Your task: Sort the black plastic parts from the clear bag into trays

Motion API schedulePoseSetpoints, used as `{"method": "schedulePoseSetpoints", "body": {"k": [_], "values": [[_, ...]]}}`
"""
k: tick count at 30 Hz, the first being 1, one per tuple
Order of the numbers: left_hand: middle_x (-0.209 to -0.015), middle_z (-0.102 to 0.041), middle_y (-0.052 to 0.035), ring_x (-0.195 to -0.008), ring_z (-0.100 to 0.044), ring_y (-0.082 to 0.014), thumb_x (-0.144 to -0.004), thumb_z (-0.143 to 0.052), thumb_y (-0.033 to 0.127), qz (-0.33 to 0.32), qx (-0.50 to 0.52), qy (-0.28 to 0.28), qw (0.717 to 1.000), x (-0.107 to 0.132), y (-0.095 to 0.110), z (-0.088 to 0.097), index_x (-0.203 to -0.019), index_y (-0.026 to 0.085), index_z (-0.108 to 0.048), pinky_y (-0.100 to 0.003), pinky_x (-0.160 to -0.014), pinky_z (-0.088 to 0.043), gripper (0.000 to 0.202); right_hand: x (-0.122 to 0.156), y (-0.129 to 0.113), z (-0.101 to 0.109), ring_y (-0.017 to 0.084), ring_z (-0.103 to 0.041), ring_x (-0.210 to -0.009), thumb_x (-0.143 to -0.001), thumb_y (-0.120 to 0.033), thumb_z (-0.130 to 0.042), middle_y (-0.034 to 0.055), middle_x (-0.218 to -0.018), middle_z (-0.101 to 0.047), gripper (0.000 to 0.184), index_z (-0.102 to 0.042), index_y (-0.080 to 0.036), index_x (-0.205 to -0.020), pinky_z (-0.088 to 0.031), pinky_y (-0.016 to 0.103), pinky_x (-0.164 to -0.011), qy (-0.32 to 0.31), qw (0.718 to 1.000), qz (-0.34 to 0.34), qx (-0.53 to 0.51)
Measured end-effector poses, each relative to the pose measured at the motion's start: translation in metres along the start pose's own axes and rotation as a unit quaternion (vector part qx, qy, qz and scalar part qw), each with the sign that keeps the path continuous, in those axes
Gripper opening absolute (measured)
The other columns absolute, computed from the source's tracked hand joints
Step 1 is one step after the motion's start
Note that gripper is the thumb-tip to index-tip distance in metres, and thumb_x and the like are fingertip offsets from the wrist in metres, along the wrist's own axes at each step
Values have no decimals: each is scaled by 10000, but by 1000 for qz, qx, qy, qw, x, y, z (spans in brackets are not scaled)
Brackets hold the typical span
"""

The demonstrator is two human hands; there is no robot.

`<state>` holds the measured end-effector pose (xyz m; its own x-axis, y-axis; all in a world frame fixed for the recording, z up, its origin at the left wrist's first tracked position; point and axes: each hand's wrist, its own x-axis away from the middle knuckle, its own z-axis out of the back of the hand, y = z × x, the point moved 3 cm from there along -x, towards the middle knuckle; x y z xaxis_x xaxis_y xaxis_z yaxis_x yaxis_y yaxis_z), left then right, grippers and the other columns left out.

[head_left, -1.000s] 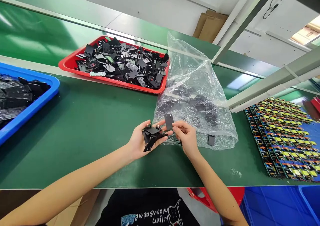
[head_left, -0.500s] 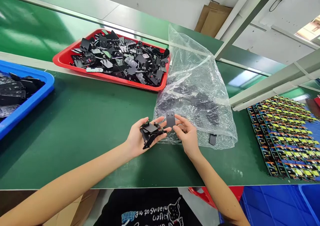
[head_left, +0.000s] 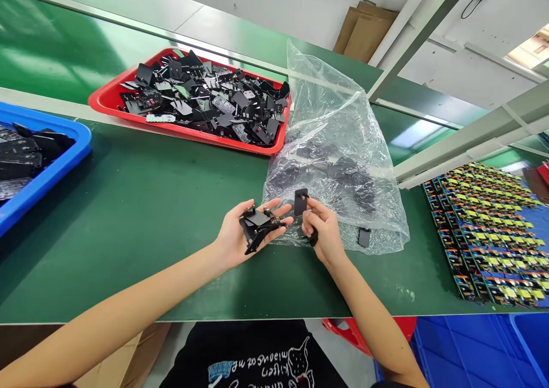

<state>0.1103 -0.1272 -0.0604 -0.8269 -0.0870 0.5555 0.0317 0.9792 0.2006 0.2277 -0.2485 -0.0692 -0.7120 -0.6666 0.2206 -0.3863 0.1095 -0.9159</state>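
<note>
My left hand (head_left: 234, 233) is palm up with its fingers stretched out, bearing a small heap of black plug plates (head_left: 258, 219) with metal pins. In my right hand (head_left: 328, 233) a flat black plug plate (head_left: 301, 202) stands upright between thumb and fingertips, its pins turned to the right. Another dark piece (head_left: 314, 238) is tucked under the curled fingers of that hand, mostly hidden. Both hands are above the near edge of a clear plastic bag (head_left: 338, 119), inside which dark pieces show. One more black plate (head_left: 364, 237) lies at the bag's mouth.
A red tray (head_left: 189, 135) full of similar black pieces stands behind on the green table (head_left: 171, 199). At the left is a blue bin (head_left: 81, 139) with dark parts. Stacked circuit boards (head_left: 484, 239) lie at the right, beside a white post (head_left: 429, 167).
My right hand has drawn slightly away from the left, and the plate in it has turned so its pins point sideways. My left hand has stayed nearly still.
</note>
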Motion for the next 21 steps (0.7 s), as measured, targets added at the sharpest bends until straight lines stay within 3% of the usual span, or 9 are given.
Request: {"method": "schedulePoseSetpoints", "body": {"k": [5,8,13,19,21], "values": [[-1183,-645,-173,-1056,-631,-337,-892,-432,307,0,6,3,1000,-1,-1,-1,-1140,81,-599,-356,-765,-592,375,-1,-4,-2,58,-304,-439,-656,-189,-619,-61,-542,-361,36,-595,-169,-674,-271,192,-395,-6,987,-74,-143],[-1165,-653,-175,-1051,-633,-339,-893,-429,306,-4,8,6,1000,0,-1,-1,-1132,78,-597,-356,-758,-595,371,-1,-7,-3,66,-337,-486,-696,-214,-601,-40,-582,-382,72,-581,-155,-660,-295,182,-409,-17,973,-104,-204],[-1157,-653,-187,-1049,-631,-349,-895,-421,305,-12,13,20,1000,0,0,-1,-1126,77,-586,-359,-750,-598,364,-1,-6,-3,88,-423,-581,-807,-325,-606,-23,-635,-405,280,-499,-167,-601,-366,182,-455,-23,951,-134,-277],[-1159,-654,-178,-1022,-648,-333,-897,-416,310,-26,7,37,999,-3,2,0,-1149,81,-577,-352,-740,-601,376,-2,3,-1,109,-508,-635,-769,-396,-677,0,-691,-519,309,-522,-168,-631,-397,181,-455,-12,947,-169,-273],[-1157,-654,-179,-1030,-646,-325,-899,-413,308,-29,6,38,999,-3,2,0,-1152,79,-577,-350,-745,-599,379,-3,4,-2,88,-479,-569,-748,-397,-696,-8,-682,-535,297,-535,-169,-647,-375,173,-432,-18,948,-178,-264]]}}
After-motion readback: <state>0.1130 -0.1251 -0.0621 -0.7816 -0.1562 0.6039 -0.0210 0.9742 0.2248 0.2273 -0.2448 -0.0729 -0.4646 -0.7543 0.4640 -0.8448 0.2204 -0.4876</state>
